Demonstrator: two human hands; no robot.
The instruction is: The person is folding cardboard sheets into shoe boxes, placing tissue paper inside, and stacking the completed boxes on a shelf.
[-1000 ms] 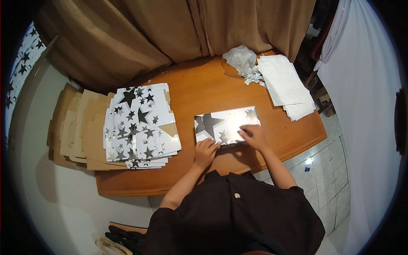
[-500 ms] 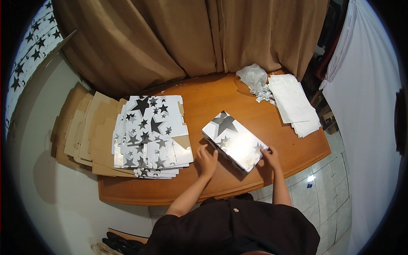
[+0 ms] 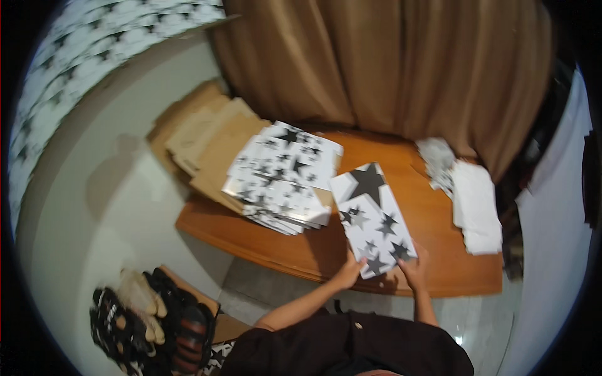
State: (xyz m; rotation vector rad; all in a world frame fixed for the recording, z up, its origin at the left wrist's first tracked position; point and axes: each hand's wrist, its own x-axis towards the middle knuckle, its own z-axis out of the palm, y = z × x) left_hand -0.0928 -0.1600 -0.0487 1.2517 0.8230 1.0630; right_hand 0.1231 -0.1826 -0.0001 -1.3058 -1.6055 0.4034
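A white cardboard box point(image 3: 376, 229) with black and grey stars is held between my two hands at the near side of the table. My left hand point(image 3: 349, 271) grips its near left corner, thumb on the top face. At the near right corner, my right hand point(image 3: 414, 268) has its thumb on the top and its fingers along the side. The box points away from me, tilted to the far left. Left of it lies a stack of flat star-printed cartons point(image 3: 282, 175), with its right edge near the box.
Brown cardboard sheets point(image 3: 207, 141) lie beyond the stack against the wall. At the table's right are white paper sheets point(image 3: 476, 207) and a crumpled clear plastic bag point(image 3: 436, 160). A brown curtain point(image 3: 389, 62) hangs behind the wooden table point(image 3: 433, 194). Shoes point(image 3: 150, 316) sit at the lower left.
The box has been taken hold of by both hands, raised and turned to point more away from me. The whole view has swung left, bringing the shoes into sight.
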